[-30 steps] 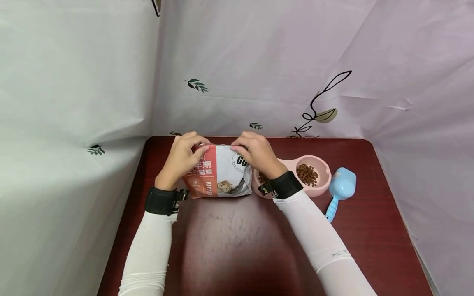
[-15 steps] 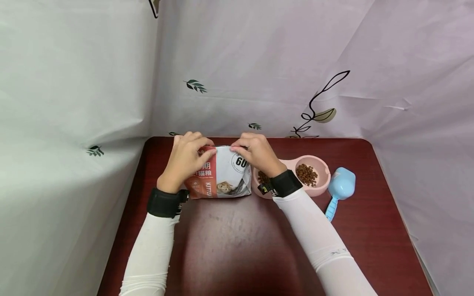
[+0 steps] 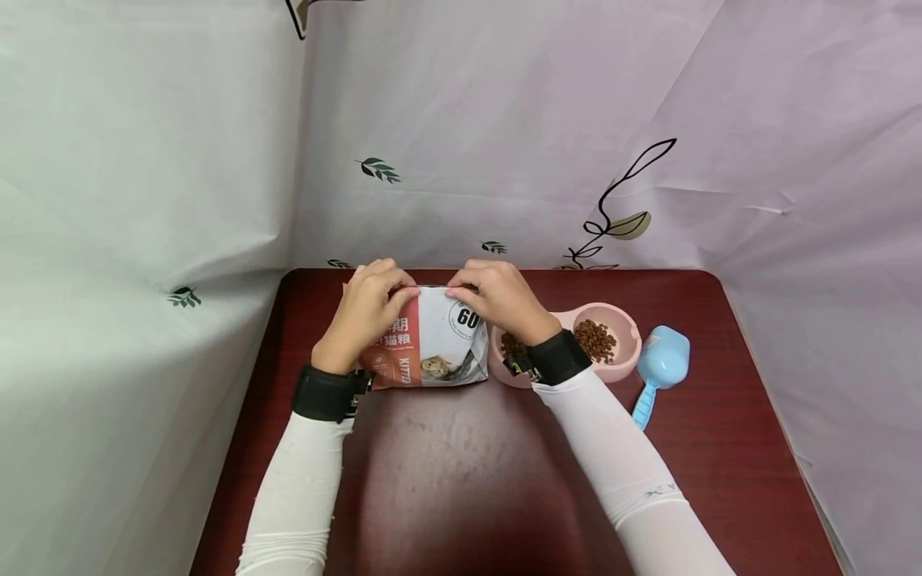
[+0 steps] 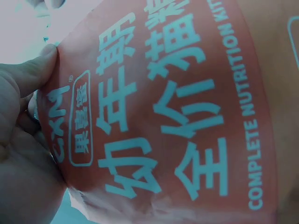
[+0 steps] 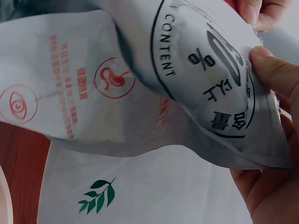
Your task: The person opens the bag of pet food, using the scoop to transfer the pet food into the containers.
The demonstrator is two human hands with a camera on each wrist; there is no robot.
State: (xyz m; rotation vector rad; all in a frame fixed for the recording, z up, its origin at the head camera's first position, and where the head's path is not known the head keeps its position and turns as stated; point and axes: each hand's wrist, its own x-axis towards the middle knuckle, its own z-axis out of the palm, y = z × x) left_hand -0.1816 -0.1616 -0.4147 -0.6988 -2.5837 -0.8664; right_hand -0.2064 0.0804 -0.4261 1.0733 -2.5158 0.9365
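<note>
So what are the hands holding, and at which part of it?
Both the left hand and the right hand pinch the cat food bag along its top edge.

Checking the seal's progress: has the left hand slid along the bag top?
Yes. The left hand slid right along the cat food bag, toward the pink bowl.

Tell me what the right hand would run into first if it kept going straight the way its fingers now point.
The right hand points left along the cat food bag's top edge, which it pinches. Going on, it would probably meet the left hand, pinching the same edge; the gap between them looks small.
</note>
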